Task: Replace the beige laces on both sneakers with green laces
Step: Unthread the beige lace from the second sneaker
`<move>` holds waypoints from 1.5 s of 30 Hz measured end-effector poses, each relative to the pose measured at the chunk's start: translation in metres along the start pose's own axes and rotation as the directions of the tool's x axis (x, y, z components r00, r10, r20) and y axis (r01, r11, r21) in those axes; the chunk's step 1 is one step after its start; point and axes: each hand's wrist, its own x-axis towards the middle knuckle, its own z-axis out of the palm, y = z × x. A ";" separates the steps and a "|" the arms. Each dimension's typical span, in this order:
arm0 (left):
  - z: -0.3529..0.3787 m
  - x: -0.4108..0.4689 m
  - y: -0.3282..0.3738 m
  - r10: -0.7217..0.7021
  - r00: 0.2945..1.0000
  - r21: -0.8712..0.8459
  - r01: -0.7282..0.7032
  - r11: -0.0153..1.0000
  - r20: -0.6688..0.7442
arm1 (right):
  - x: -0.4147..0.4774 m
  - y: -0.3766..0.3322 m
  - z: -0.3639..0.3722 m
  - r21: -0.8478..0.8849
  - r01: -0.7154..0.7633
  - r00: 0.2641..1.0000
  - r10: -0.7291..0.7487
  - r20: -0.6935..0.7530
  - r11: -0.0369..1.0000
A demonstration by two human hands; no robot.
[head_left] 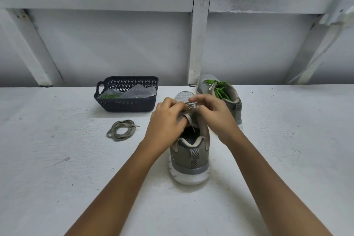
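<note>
Centrally, left hand, right hand pinch beige lace on near sneaker; basket well apart.

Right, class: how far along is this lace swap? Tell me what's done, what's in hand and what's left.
Done: the far sneaker has green laces, and a coiled lace lies on the table. In hand: the left hand and right hand both pinch the beige lace on the near sneaker, seemingly pulling it out. Left: finish removing it, then thread the green lace from the basket.
</note>
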 end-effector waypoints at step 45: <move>-0.006 -0.006 -0.017 -0.150 0.984 -0.627 0.057 0.777 -0.096 | -0.012 0.008 -0.035 0.245 -0.042 0.930 0.128 -0.346 0.969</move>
